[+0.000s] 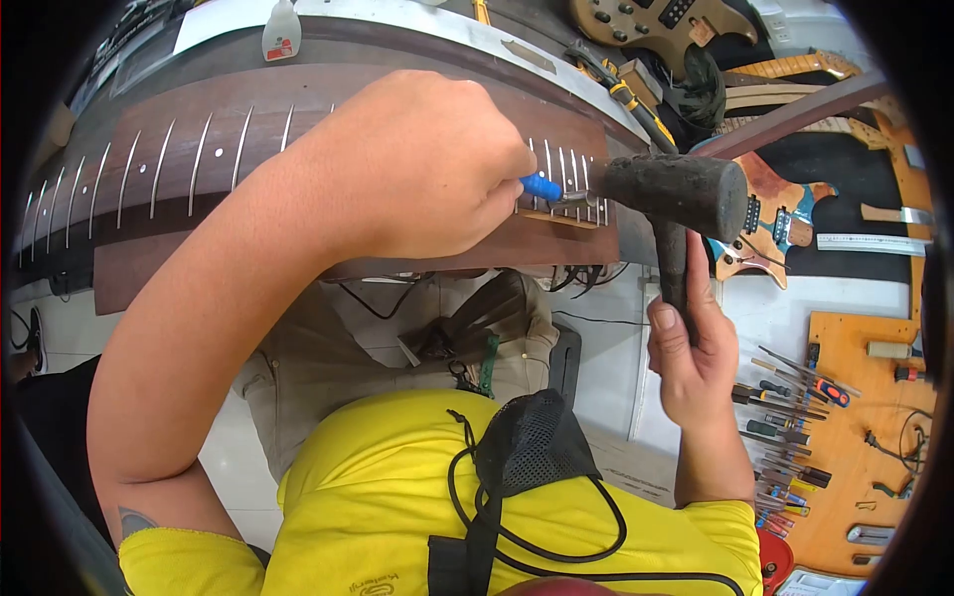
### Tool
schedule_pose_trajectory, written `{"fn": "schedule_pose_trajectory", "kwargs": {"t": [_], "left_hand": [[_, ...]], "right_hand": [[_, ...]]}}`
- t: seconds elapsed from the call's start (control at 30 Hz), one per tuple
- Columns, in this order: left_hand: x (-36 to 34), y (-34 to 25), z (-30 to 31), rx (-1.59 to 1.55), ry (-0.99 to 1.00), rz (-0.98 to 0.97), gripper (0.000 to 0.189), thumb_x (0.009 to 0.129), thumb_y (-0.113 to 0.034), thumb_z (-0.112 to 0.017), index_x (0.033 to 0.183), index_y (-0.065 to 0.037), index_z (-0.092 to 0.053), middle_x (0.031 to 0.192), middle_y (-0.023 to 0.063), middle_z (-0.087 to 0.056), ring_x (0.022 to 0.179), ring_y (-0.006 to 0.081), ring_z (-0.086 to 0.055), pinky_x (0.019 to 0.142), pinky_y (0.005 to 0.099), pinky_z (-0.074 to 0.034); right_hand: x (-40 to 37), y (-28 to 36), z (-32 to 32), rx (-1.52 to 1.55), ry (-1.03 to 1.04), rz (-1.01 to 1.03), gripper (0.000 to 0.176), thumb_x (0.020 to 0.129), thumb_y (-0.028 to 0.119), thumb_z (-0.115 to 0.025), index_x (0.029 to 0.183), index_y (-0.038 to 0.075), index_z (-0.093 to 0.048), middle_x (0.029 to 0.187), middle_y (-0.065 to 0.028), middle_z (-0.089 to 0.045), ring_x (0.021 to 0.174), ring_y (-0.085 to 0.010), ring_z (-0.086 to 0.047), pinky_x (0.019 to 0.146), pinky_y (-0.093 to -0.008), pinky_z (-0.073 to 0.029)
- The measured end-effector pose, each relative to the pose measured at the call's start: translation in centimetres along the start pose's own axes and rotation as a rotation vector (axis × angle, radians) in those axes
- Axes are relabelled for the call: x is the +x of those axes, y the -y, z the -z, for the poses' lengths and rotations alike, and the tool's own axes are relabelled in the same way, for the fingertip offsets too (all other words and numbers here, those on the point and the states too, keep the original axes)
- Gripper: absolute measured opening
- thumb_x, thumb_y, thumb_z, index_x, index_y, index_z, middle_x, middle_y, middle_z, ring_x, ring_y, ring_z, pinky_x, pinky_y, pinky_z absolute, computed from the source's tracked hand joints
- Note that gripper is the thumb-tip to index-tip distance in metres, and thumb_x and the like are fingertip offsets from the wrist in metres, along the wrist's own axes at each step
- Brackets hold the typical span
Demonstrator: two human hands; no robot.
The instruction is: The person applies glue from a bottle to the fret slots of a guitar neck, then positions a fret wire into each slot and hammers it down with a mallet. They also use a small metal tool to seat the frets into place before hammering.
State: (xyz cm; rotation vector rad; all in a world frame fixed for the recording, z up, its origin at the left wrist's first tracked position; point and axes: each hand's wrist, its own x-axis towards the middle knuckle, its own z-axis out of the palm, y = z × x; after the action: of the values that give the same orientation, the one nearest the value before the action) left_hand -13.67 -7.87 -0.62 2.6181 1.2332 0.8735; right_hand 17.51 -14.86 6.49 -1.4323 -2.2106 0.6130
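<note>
A long dark fretboard [189,164] with metal frets and white dots lies across the wooden bench. My left hand [452,164] is closed round a blue-handled tool [540,187], whose metal end is over the closely spaced frets at the fretboard's right end. My right hand [696,343] grips the handle of a black mallet [676,189] from below. The mallet's head is beside the blue tool's metal end; whether they touch I cannot tell. A thin strip of light wood [561,220] shows along the fretboard's lower edge.
A white bottle [282,32] stands at the back. Pliers [636,104] lie behind the mallet. Guitar bodies [770,219] and necks are on the right. Below them, many files and screwdrivers [795,417] line an orange board [845,517]. Cables hang under the bench.
</note>
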Motion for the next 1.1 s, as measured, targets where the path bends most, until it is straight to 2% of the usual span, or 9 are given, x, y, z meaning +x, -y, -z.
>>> {"fn": "schedule_pose_trajectory", "kwargs": {"t": [0.17, 0.27, 0.4, 0.47, 0.63, 0.77, 0.87, 0.97, 1.1], "left_hand": [[-0.2, 0.2, -0.4, 0.005, -0.047, -0.030, 0.015, 0.081, -0.011, -0.066, 0.090, -0.004, -0.074, 0.071, 0.0177, -0.065, 0.072, 0.0400, -0.064, 0.066, 0.0499, -0.050], [0.1, 0.1, -0.1, -0.012, -0.036, -0.039, 0.016, 0.080, -0.011, -0.065, 0.092, -0.004, -0.074, 0.070, 0.0175, -0.064, 0.072, 0.0398, -0.064, 0.066, 0.0498, -0.050], [-0.2, 0.3, -0.3, -0.023, -0.026, -0.030, 0.018, 0.080, -0.010, -0.066, 0.094, -0.004, -0.075, 0.070, 0.0173, -0.065, 0.071, 0.0393, -0.064, 0.066, 0.0494, -0.050], [-0.2, 0.3, -0.2, -0.031, -0.039, -0.042, 0.019, 0.080, -0.010, -0.066, 0.095, -0.004, -0.075, 0.071, 0.0173, -0.065, 0.071, 0.0391, -0.064, 0.065, 0.0492, -0.050], [-0.2, 0.3, -0.2, -0.038, -0.039, -0.047, 0.019, 0.079, -0.010, -0.066, 0.095, -0.004, -0.075, 0.071, 0.0170, -0.065, 0.071, 0.0390, -0.064, 0.065, 0.0487, -0.049], [0.0, 0.0, 0.3, -0.049, -0.019, -0.062, 0.019, 0.079, -0.010, -0.067, 0.095, -0.004, -0.075, 0.071, 0.0166, -0.065, 0.071, 0.0390, -0.064, 0.065, 0.0486, -0.049], [-0.3, 0.7, -0.4, -0.082, -0.039, -0.055, 0.020, 0.081, -0.010, -0.068, 0.098, -0.003, -0.076, 0.074, 0.0195, -0.066, 0.073, 0.0407, -0.064, 0.065, 0.0493, -0.050], [0.1, 1.6, -1.0, -0.280, -0.207, -0.158, 0.021, 0.089, -0.012, -0.066, 0.105, -0.001, -0.075, 0.072, 0.0160, -0.064, 0.067, 0.0309, -0.064, 0.062, 0.0429, -0.048], [0.7, 1.7, -0.1, -0.607, -0.201, 0.189, 0.026, 0.103, -0.020, -0.059, 0.114, 0.001, -0.071, 0.075, 0.0002, -0.055, 0.069, 0.0091, -0.048, 0.061, 0.0279, -0.039]], "right_hand": [[-1.3, -0.2, -2.1, 0.186, -0.272, 0.121, 0.063, 0.107, 0.009, -0.050, 0.164, 0.003, -0.023, 0.088, -0.0023, -0.058, 0.054, -0.0033, -0.042, 0.047, -0.0196, -0.037], [-0.8, -1.1, -0.5, -0.067, 0.066, 0.045, 0.063, 0.106, 0.008, -0.050, 0.164, 0.003, -0.025, 0.087, -0.0018, -0.058, 0.055, -0.0032, -0.041, 0.048, -0.0193, -0.035], [-1.5, -0.4, -1.7, 0.180, -0.187, 0.079, 0.064, 0.106, 0.007, -0.051, 0.164, 0.003, -0.025, 0.087, 0.0002, -0.058, 0.056, -0.0032, -0.041, 0.050, -0.0190, -0.035], [-1.5, -2.5, -0.5, -0.252, 0.069, 0.167, 0.064, 0.106, 0.006, -0.051, 0.164, 0.003, -0.024, 0.088, -0.0018, -0.059, 0.056, -0.0032, -0.042, 0.049, -0.0187, -0.035], [-1.6, -0.2, -0.9, 0.121, -0.162, 0.083, 0.065, 0.104, 0.005, -0.054, 0.162, 0.000, -0.025, 0.087, 0.0007, -0.059, 0.058, -0.0040, -0.044, 0.054, -0.0207, -0.039], [-0.1, -0.9, 0.0, -0.186, 0.182, 0.054, 0.062, 0.105, 0.008, -0.054, 0.162, 0.003, -0.030, 0.080, 0.0021, -0.056, 0.056, -0.0047, -0.043, 0.051, -0.0219, -0.039], [-1.2, -1.8, -0.5, -0.008, -0.002, -0.020, 0.063, 0.105, 0.007, -0.054, 0.163, 0.005, -0.030, 0.081, 0.0009, -0.056, 0.055, -0.0046, -0.043, 0.050, -0.0212, -0.039], [-1.1, -0.3, -0.4, 0.309, -0.316, -0.072, 0.066, 0.106, 0.009, -0.052, 0.165, 0.007, -0.022, 0.080, -0.0030, -0.054, 0.053, -0.0054, -0.042, 0.048, -0.0200, -0.037], [-1.3, -1.1, 1.3, 0.430, -0.464, -0.009, 0.068, 0.108, 0.017, -0.052, 0.166, 0.008, -0.018, 0.078, -0.0037, -0.047, 0.049, -0.0072, -0.041, 0.044, -0.0214, -0.036]]}}
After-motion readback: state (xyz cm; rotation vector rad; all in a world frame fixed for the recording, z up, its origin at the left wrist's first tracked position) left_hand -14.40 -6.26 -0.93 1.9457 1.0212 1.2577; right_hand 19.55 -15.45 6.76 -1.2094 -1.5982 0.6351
